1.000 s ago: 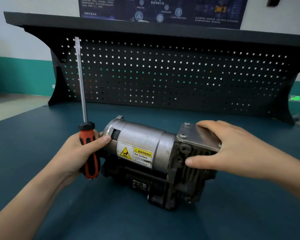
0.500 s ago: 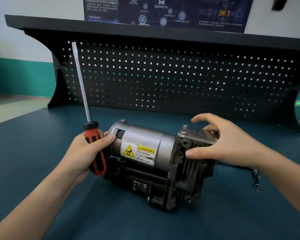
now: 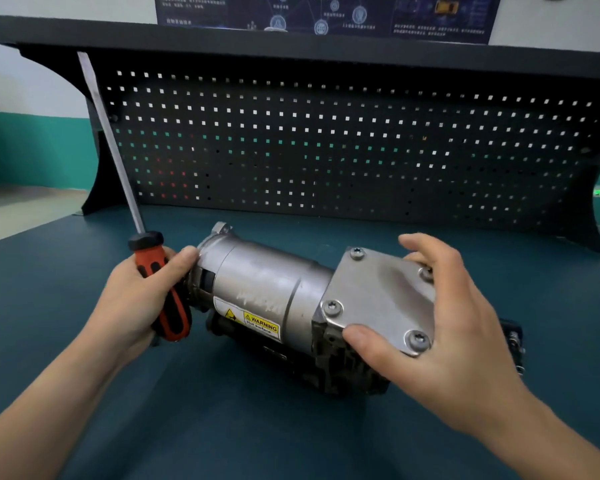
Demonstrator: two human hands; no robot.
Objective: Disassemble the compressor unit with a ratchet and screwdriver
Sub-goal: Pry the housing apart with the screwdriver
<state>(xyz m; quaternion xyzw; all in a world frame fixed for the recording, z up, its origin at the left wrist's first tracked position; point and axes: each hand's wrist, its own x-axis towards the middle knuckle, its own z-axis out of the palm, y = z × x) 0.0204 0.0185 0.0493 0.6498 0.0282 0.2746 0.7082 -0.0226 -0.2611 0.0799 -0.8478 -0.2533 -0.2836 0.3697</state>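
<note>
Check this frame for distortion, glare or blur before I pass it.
Head view: wide-angle distortion bows the shelf and pegboard; soft glare on the plate of the compressor; its label legible but slightly soft; screwdriver sharp.

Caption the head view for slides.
Left hand holds an orange-handled screwdriver, blade up; right hand grips the cover plate of the compressor unit.

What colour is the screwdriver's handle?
Orange-red with black grip strips, on the long-shafted screwdriver; seen in the head view.
</note>
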